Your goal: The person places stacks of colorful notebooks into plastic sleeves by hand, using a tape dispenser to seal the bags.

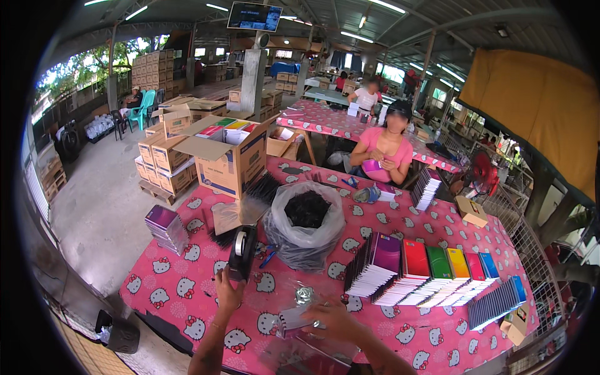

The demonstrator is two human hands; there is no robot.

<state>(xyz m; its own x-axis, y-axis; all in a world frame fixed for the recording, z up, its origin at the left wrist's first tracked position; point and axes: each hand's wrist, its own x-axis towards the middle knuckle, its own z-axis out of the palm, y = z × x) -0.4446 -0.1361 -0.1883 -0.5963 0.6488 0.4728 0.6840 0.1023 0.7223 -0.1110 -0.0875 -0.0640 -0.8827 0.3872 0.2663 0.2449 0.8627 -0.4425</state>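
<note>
"Well, why's the left hand [227,292] at the black tape dispenser [242,252]?"

"Perhaps steadying it; I can't tell whether it's gripping."

"And that white-edged stack [291,320] amid clear plastic?"

"On the table [437,340], right hand [335,321] curved beside it, probably keeping it together; its grip's unclear. Farther right, notebook rows [415,259] lean, seemingly sorted by colour."

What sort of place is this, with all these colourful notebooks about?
Probably a packing workshop, perhaps for stationery. Rows of notebooks stand on a long table, an open carton there holds more colourful stacks, and closed boxes are piled on a pallet.
</note>
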